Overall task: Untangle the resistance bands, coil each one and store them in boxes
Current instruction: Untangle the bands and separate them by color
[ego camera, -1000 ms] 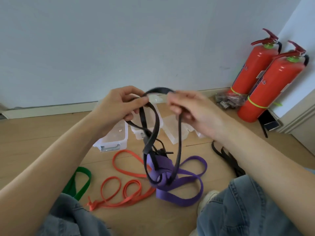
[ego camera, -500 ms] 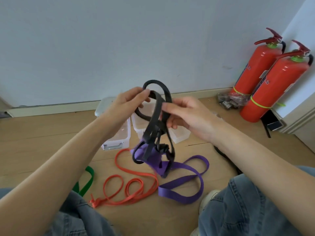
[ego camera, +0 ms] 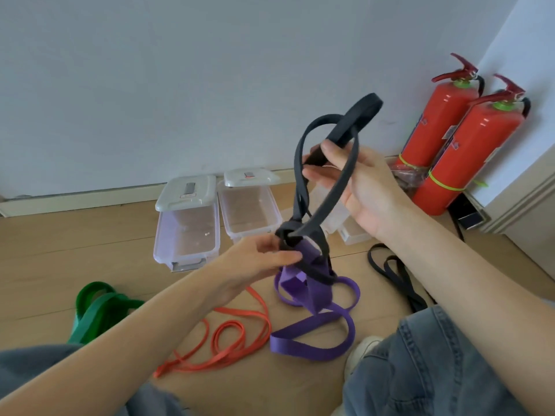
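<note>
Two red fire extinguishers leaning in the corner, right of the clear plastic boxes. Just in front of those boxes, raised off the wooden floor: knotted black flat rubber band, tangled below with the wide purple band. Right hand up high, thumb and fingers pinching a black loop. Left hand lower, fingertips pinching the knot. Left of purple: thin orange band, then green band.

- Two red cylindrical fire extinguishers, standing side by side against the pale wall
- Light wooden plank floor
- Crumpled clear plastic bag beside the extinguishers' bases
</note>
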A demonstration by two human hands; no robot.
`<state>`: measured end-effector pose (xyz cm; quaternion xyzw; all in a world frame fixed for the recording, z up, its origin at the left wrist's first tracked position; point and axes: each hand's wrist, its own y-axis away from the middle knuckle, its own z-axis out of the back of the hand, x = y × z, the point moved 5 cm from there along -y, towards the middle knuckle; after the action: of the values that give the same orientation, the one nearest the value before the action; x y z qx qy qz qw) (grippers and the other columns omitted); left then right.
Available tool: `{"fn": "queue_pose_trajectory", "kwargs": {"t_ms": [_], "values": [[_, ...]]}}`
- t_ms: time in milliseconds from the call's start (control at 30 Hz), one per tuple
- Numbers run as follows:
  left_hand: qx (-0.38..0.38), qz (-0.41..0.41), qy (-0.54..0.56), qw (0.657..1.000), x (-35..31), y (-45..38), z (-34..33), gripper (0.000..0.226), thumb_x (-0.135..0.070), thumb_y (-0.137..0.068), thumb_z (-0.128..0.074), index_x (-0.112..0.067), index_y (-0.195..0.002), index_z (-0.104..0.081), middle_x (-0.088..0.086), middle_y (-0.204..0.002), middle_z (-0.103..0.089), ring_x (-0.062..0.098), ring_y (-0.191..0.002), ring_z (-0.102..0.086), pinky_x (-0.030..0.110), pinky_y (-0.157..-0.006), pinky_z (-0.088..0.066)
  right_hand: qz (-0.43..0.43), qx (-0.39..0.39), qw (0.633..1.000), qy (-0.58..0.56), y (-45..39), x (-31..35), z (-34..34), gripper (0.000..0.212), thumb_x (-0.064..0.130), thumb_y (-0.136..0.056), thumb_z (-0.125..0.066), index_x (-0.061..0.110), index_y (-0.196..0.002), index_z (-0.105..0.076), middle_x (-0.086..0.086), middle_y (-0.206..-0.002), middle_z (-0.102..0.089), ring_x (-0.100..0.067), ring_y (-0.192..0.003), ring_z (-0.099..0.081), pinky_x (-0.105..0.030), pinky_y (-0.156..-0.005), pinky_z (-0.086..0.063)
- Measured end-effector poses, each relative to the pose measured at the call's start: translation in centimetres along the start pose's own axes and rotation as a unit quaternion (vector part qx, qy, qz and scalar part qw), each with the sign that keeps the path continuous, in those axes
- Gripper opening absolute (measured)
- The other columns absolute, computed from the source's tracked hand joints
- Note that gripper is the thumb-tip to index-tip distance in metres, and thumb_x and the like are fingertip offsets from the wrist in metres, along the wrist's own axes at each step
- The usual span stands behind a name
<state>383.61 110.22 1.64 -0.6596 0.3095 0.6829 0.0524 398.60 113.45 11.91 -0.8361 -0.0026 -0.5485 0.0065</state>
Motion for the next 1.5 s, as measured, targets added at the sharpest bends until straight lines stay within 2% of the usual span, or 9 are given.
{"fn": "queue_pose_trajectory", "kwargs": {"t_ms": [100, 233, 333, 500, 733, 900, 1067, 1367, 1500], "values": [[-0.114, -0.013, -0.005, 0.993, -0.5, -0.4, 0.7, 0.017, 0.004, -0.084, -0.052, -0.001, -0.098, -0.06, 0.01, -0.086, -0.062, 0.016, -0.076, -0.059, 0.026, -0.07, -0.055, 0.02, 0.004, 0.979, 0.203, -0.4, -0.7, 0.3, 0.013, 0.005, -0.092, -0.053, -0.001, -0.101, -0.06, -0.014, -0.098, -0.066, -0.019, -0.08, -0.069, -0.018, -0.071, -0.054], [-0.13, -0.046, 0.057, 0.989, -3.1, 0.6, 3.7, 0.019, 0.004, -0.084, -0.044, -0.012, -0.074, -0.046, 0.003, -0.067, -0.059, 0.016, -0.06, -0.058, 0.029, -0.057, -0.052, -0.079, 0.048, 0.763, 0.64, -1.0, -2.1, 2.8, 0.043, 0.01, -0.089, -0.06, 0.004, -0.129, -0.044, -0.009, -0.117, -0.06, -0.02, -0.098, -0.06, -0.025, -0.085, -0.049], [-0.101, -0.081, 0.09, 0.987, -4.8, 1.4, 4.8, 0.021, 0.004, -0.084, -0.04, -0.013, -0.075, -0.047, -0.002, -0.061, -0.06, 0.013, -0.056, -0.061, 0.028, -0.051, -0.052, -0.156, 0.081, 0.707, 0.685, -0.1, -2.5, 4.1, 0.046, -0.001, -0.09, -0.049, 0.011, -0.134, -0.041, -0.011, -0.115, -0.061, -0.019, -0.092, -0.064, -0.03, -0.076, -0.055], [-0.085, -0.072, 0.093, 0.989, -5.3, 1.3, 4.2, 0.02, 0.002, -0.087, -0.042, -0.014, -0.076, -0.048, 0.003, -0.071, -0.058, 0.013, -0.057, -0.062, 0.024, -0.05, -0.051, -0.016, 0.191, 0.864, 0.465, 1.2, -0.7, -0.3, 0.03, 0.023, -0.088, -0.062, 0.033, -0.116, -0.058, 0.014, -0.12, -0.06, -0.004, -0.104, -0.06, -0.016, -0.079, -0.051], [-0.129, -0.076, 0.086, 0.985, -5.7, 1.0, 3.7, 0.016, 0.002, -0.089, -0.044, -0.012, -0.085, -0.05, 0.003, -0.075, -0.066, 0.016, -0.065, -0.068, 0.025, -0.058, -0.056, 0.066, 0.163, 0.778, 0.603, 1.4, -4.2, -2.3, 0.029, 0.039, -0.069, -0.074, 0.023, -0.088, -0.058, 0.013, -0.073, -0.06, -0.002, -0.066, -0.055, -0.015, -0.056, -0.04], [-0.289, -0.045, 0.047, 0.955, -5.7, 1.4, 8.6, 0.026, 0.001, -0.093, -0.034, -0.009, -0.08, -0.055, 0.004, -0.076, -0.055, 0.005, -0.039, -0.054, 0.012, -0.032, -0.033, 0.011, -0.07, 0.882, 0.465, -0.9, -1.0, 2.8, 0.015, 0.029, -0.077, -0.063, 0.015, -0.082, -0.063, -0.002, -0.076, -0.065, -0.014, -0.073, -0.063, -0.025, -0.071, -0.053], [-0.283, 0.017, -0.144, 0.948, -3.3, 0.4, 9.1, 0.03, 0.0, -0.091, -0.032, -0.011, -0.081, -0.057, 0.003, -0.067, -0.045, 0.015, -0.05, -0.033, 0.011, -0.031, -0.021, -0.013, -0.07, 0.961, 0.266, -0.9, 0.0, 3.4, 0.012, 0.011, -0.084, -0.052, 0.014, -0.078, -0.061, -0.007, -0.069, -0.055, -0.022, -0.072, -0.053, -0.037, -0.068, -0.048], [-0.338, 0.045, -0.091, 0.936, -2.4, 0.3, 11.0, 0.021, -0.012, -0.089, -0.045, -0.012, -0.073, -0.059, 0.0, -0.061, -0.042, 0.013, -0.045, -0.025, 0.014, -0.033, -0.017, 0.049, -0.108, 0.986, 0.116, -1.0, 1.9, 4.0, 0.015, 0.009, -0.091, -0.051, 0.008, -0.095, -0.065, -0.01, -0.09, -0.068, -0.02, -0.086, -0.066, -0.034, -0.083, -0.053], [-0.363, 0.054, -0.146, 0.919, -1.2, 0.2, 12.2, 0.026, -0.011, -0.092, -0.039, -0.009, -0.079, -0.062, 0.003, -0.065, -0.044, 0.016, -0.051, -0.032, 0.022, -0.044, -0.028, 0.049, -0.117, 0.978, -0.166, -1.0, 2.6, 4.3, 0.022, 0.009, -0.09, -0.038, 0.01, -0.078, -0.056, -0.006, -0.076, -0.064, -0.02, -0.072, -0.065, -0.034, -0.077, -0.056]]}}
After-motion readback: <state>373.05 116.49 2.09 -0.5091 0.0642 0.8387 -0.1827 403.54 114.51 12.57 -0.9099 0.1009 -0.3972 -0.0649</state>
